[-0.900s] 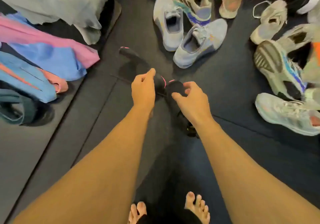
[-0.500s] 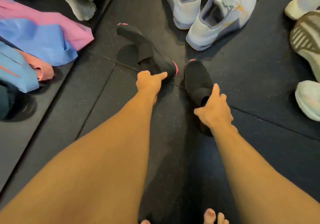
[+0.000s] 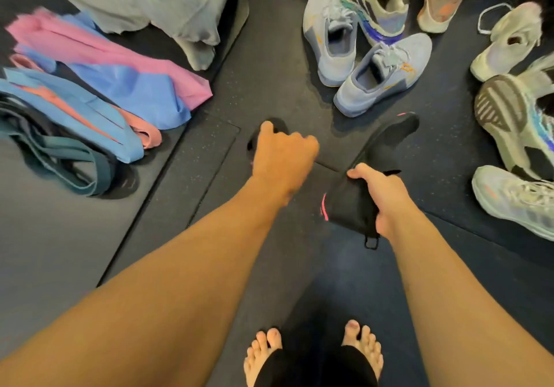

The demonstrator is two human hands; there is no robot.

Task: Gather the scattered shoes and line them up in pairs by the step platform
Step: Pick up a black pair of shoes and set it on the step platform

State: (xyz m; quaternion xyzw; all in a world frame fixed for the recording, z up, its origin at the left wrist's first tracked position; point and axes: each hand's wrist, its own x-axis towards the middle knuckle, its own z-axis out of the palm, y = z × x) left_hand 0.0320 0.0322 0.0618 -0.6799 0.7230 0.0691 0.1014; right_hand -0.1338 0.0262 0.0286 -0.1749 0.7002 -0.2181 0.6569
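Note:
Two soft black shoes with pink trim lie low on the dark rubber floor [image 3: 269, 66]. My left hand [image 3: 283, 154] curls over one black shoe [image 3: 263, 136], which it mostly hides. My right hand [image 3: 382, 199] grips the other black shoe [image 3: 349, 207] at its heel end, with the pull loop hanging below my wrist. That shoe's toe [image 3: 395, 138] points up and to the right. A grey-blue pair [image 3: 332, 48] lies just beyond both hands.
Several pale running shoes [image 3: 515, 120] are piled at the right and top right. At the left, a grey platform [image 3: 45, 251] carries folded pink and blue clothes [image 3: 126, 72], straps and a grey garment [image 3: 168, 3]. My bare feet [image 3: 311, 353] stand at the bottom.
The two black shoes have come apart. My right hand has taken one by the heel and lifted it to the right. My left hand has closed over the other, further left.

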